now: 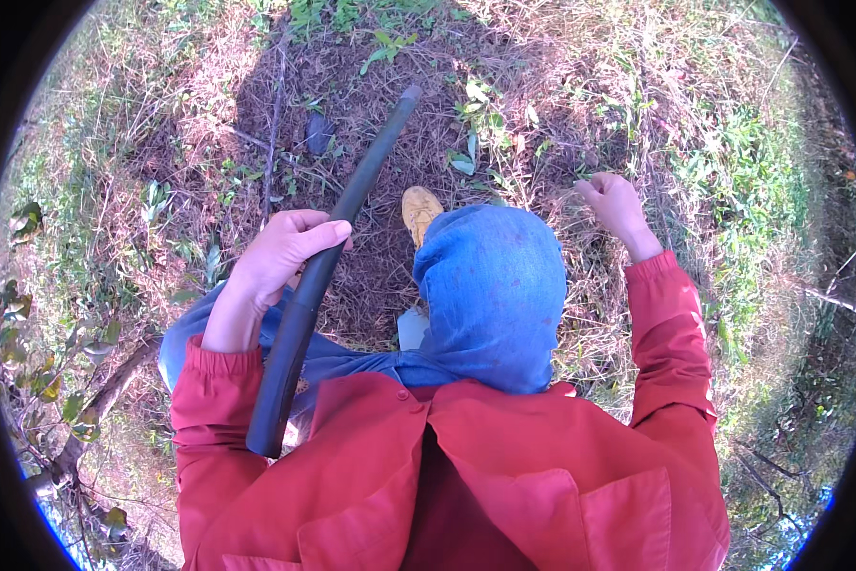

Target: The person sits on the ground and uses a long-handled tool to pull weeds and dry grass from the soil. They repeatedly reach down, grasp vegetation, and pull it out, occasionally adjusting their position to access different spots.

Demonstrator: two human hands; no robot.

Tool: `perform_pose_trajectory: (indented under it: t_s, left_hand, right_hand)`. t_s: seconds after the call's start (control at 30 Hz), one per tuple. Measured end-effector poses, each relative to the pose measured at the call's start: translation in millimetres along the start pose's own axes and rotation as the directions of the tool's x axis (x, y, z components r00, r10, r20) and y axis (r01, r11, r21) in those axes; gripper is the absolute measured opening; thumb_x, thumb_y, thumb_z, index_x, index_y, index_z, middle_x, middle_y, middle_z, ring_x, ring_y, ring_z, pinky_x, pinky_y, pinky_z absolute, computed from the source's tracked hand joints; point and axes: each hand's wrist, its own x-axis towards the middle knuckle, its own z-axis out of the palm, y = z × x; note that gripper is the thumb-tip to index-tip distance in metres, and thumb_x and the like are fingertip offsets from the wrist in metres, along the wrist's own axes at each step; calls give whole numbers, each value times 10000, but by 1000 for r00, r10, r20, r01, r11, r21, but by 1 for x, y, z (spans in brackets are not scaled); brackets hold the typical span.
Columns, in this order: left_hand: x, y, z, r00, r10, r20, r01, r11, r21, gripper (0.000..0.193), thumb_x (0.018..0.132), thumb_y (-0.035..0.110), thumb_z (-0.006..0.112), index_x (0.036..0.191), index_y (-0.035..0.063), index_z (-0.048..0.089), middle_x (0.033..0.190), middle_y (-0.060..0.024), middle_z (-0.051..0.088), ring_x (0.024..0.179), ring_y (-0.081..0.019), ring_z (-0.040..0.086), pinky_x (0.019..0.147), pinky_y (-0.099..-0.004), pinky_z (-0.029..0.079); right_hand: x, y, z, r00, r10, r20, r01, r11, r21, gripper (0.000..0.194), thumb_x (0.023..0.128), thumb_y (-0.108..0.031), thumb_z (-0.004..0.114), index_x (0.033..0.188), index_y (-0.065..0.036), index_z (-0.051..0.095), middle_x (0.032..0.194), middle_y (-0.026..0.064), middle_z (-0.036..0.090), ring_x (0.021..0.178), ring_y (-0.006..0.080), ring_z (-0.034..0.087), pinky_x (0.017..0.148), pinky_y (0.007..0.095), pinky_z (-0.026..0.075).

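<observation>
My left hand (pixel 285 250) is closed around the middle of a long, dark, slightly curved tool (pixel 360 178), perhaps a sheathed blade or a saw. Its thicker, darker end (pixel 278 392) lies over my left sleeve, and the narrower greenish part points up and away over the ground. On the right, my right hand (pixel 614 203) hangs low over dry grass with its fingers curled; whether anything small is between them cannot be told. Between the hands is my bent knee in blue trousers (pixel 496 285), with a tan shoe (pixel 421 210) beyond it.
Dry grass and green weeds cover the ground. A dark stone (pixel 319 133) lies beside a thin upright-looking stick (pixel 274 128) ahead. A pale object (pixel 413 328) shows between my legs. At the lower left is a leafy branch (pixel 103 400); bare twigs (pixel 771 485) stand at the lower right.
</observation>
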Motion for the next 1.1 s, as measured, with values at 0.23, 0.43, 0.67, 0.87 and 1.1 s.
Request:
perform_pose_trajectory:
  t_s: [0.23, 0.43, 0.67, 0.87, 1.1]
  left_hand:
    - [8, 1, 1, 1000, 19, 17, -20, 998, 68, 326, 741, 350, 677, 794, 31, 629, 629, 37, 514, 548, -38, 431, 491, -188, 322]
    - [33, 7, 3, 993, 113, -15, -112, 991, 66, 304, 751, 311, 662, 825, 17, 641, 692, 13, 572, 627, -48, 473, 586, -198, 372]
    - [42, 39, 13, 951, 264, -160, -272, 962, -28, 313, 758, 325, 656, 807, 17, 634, 652, 30, 531, 587, -42, 446, 527, -201, 346]
    - [58, 52, 30, 839, 452, -301, -494, 866, -75, 268, 765, 271, 670, 793, 10, 617, 610, 45, 496, 546, -26, 419, 478, -198, 324]
    - [59, 71, 26, 819, 463, -338, -529, 838, -134, 327, 835, 302, 595, 955, -1, 617, 551, 57, 448, 449, -22, 392, 402, -174, 304]
  right_hand:
    - [37, -86, 110, 854, -391, 343, 62, 732, 679, 259, 805, -278, 607, 757, -24, 613, 652, 11, 577, 582, 81, 502, 555, 267, 424]
    - [45, -147, 81, 649, -583, 488, -106, 566, 817, 355, 873, -313, 508, 1042, -1, 530, 861, 49, 570, 777, 107, 553, 699, 246, 480]
    - [13, -190, -1, 417, -735, 534, -103, 546, 831, 473, 874, -353, 496, 1193, -7, 440, 931, 70, 564, 846, 141, 558, 760, 271, 469]
    - [-26, -215, -15, 458, -683, 570, -163, 566, 809, 413, 822, -254, 596, 1132, -29, 442, 946, 46, 537, 877, 135, 538, 738, 284, 467]
    - [7, -218, -36, 863, -388, 325, -181, 364, 914, 159, 744, -55, 533, 874, -14, 451, 636, 36, 488, 529, 121, 502, 467, 248, 442]
